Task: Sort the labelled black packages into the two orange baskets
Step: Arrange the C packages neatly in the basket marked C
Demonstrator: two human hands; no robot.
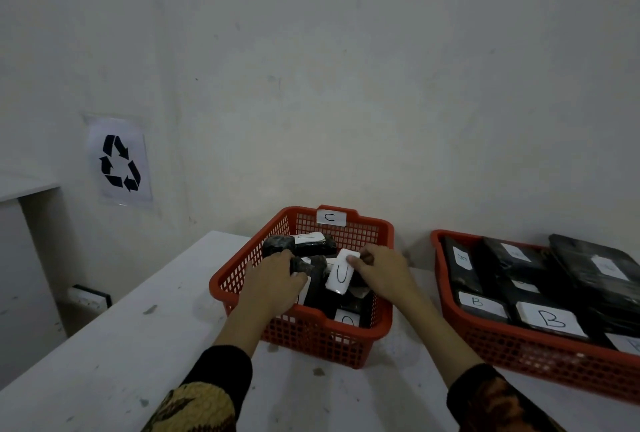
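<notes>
Orange C basket (313,341) holds black C packages (313,244).

Black wrapped packages with white "C" labels (341,272) are heaped at mixed angles in the left orange mesh basket (311,338), tagged "C", while flatter packages labelled "B" (550,320) are laid side by side in the right orange basket (540,359).

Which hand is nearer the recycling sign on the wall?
Left. The left hand is in the C-tagged basket at its left side, below and right of the recycling sign. The right hand is farther right, holding a C-labelled package.
</notes>
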